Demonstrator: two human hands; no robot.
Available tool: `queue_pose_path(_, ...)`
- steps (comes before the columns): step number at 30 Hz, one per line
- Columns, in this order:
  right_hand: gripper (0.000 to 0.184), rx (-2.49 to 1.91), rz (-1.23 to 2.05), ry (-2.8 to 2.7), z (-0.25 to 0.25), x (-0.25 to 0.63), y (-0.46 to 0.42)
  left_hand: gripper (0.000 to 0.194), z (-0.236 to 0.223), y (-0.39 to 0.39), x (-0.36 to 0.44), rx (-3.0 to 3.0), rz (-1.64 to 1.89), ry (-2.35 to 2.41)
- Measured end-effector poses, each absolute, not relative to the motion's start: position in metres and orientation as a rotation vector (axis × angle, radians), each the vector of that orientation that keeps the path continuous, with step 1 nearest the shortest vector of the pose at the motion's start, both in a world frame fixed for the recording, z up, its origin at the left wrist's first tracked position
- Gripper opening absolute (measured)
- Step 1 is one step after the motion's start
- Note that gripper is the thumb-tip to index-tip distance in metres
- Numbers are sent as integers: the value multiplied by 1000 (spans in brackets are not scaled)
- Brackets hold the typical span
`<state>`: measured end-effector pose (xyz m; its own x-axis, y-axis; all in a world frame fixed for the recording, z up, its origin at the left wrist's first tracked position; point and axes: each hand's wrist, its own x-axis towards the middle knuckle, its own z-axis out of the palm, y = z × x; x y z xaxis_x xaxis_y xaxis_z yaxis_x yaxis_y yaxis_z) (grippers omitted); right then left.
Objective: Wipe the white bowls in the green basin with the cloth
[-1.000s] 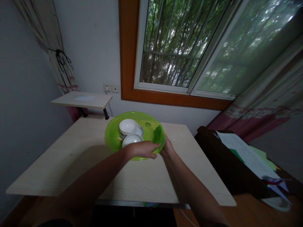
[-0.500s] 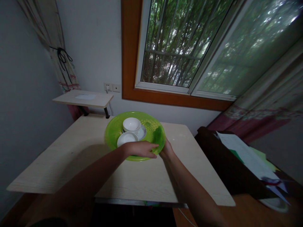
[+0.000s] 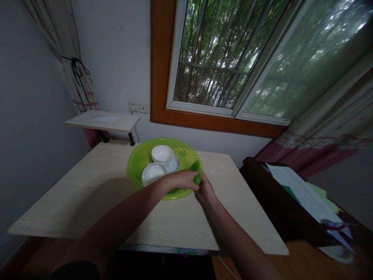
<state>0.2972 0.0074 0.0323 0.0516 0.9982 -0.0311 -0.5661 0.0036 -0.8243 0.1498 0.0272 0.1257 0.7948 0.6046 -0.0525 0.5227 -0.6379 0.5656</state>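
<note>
A round green plastic basket with a perforated pattern is over the table, tilted slightly. Inside it sit two stacked white bowls, a white plate partly under them, and another white bowl nearer me. My left hand reaches across the near side and closes on the rim at the right. Just beyond it, my right hand grips the right rim from outside, its fingers partly hidden beneath. A darker green patch lies inside by the hands; I cannot make out what it is.
The pale wooden table carries a small raised shelf with a paper at back left. Behind are a wall socket and a window. On the right, a dark brown surface holds papers and scissors.
My left hand has moved right along the rim, closer to my right hand. The basket has shifted very slightly left with its bowls.
</note>
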Motion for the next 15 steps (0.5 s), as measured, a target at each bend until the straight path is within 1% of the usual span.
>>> queue_pose_path(2, 42, -770, 1458, -729, 38, 298, 16, 49, 129, 25, 148, 2421, 164, 845)
queue_pose_path(4, 45, -743, 1528, -754, 45, 299, 26, 50, 133, 23, 146, 2443, 134, 824)
queue_pose_path(11, 43, -741, 1691, -840, 71, 303, 53, 84, 139, 17, 135, 2442, -23, 729)
queue_pose_path(13, 42, -747, 1713, -857, 76, 304, 57, 90, 138, 17, 131, 2393, -30, 668)
queue_pose_path(15, 42, -756, 1725, -874, 78, 306, 57, 92, 137, 18, 127, 2348, -30, 612)
